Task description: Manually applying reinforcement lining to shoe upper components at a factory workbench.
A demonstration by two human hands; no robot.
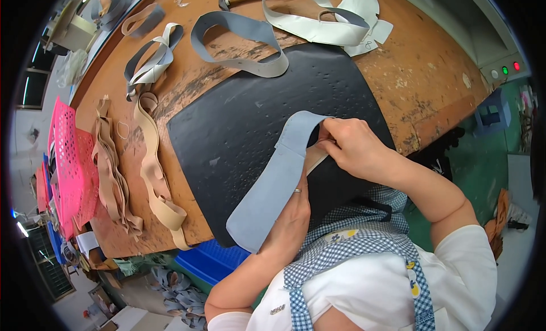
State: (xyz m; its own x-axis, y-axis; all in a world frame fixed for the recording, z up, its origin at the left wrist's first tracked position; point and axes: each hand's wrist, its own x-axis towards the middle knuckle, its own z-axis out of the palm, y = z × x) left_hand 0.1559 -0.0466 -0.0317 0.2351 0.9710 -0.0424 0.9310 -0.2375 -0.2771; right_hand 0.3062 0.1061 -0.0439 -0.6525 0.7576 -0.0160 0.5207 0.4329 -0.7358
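Across most of the scene, one brown wooden table (426, 75) is spread, partly covered toward its near side by one pitted black mat (219, 154). At the far left edge, one pink perforated basket (65, 154) is seen. Between basket and mat, two tan bundles are laid, a left bundle (108, 171) and a right bundle (149, 132); their strips are too tangled to be counted. Above the mat, one light blue band (264, 197) is held slanting, its broad end near and left, its far end curved toward the right. Four loops are left farther off: a grey loop (242, 22), a white loop (335, 34), a twisted loop (151, 75) and a small tan-and-grey loop (152, 18). Of two hands, the curved end is pinched by the right hand (355, 146), between thumb and fingers; the left hand (293, 211) is placed under the band, its fingertips hidden, so its grip cannot be told. Should that pinch be loosened, the curve could be sprung open; by an uneven pull, the one overlapped seam (290, 147) might be skewed. On the left hand one ring (297, 190) is worn.
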